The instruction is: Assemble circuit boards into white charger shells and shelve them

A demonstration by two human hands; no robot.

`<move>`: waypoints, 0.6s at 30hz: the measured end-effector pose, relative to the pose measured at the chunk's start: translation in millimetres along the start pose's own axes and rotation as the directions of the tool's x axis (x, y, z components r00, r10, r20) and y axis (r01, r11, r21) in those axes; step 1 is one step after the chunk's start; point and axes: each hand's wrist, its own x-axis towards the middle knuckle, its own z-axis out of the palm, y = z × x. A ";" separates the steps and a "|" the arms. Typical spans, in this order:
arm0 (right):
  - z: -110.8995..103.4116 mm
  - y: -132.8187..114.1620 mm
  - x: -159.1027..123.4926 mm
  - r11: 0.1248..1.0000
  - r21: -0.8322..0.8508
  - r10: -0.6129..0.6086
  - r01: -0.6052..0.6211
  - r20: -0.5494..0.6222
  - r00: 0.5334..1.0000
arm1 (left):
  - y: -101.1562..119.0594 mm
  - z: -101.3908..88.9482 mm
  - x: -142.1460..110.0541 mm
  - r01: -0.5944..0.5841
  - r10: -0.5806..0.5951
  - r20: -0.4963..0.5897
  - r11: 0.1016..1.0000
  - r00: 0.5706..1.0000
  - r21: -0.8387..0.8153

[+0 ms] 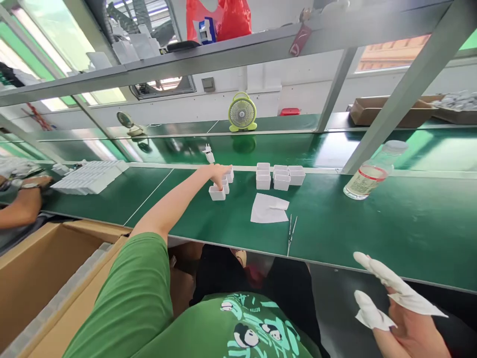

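My left hand [219, 174] reaches out over a short row of small white plastic boxes [217, 193], thumb and fingers closed around part of them; its fingertips are partly hidden. More white boxes [263, 181] stand in two groups just to the right. My right hand [408, 318] is held off the bench's front edge at the lower right, thumb and fingers apart, holding nothing. White wrapping covers its thumb and a finger. A white sheet of paper [263, 211] with a small strip on it lies before the boxes, and metal tweezers [291, 234] rest beside it.
A bottle [367, 174] stands on the green bench [324, 223] at the right. Behind the boxes are a white plug-like piece [208, 153] and a green fan [242, 112]. Stacked white trays [91, 177] lie near another person's arm [22, 206]. A cardboard box [48, 258] sits lower left.
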 end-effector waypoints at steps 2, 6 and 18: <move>14.1 -13.8 -1.1 1.000 -0.019 0.003 -0.003 0.003 1.000 | -6.9 4.1 6.7 -0.058 0.057 0.031 0.997 0.998 0.046; 39.8 -50.2 10.4 0.999 -0.034 -0.006 0.007 0.005 1.000 | -25.0 5.5 11.5 -0.177 0.173 0.054 0.982 0.983 0.068; 114.0 -81.0 110.6 0.871 -0.389 -0.195 0.301 0.289 0.937 | -76.4 -8.7 -41.6 -0.194 0.146 -0.226 0.959 0.963 -0.206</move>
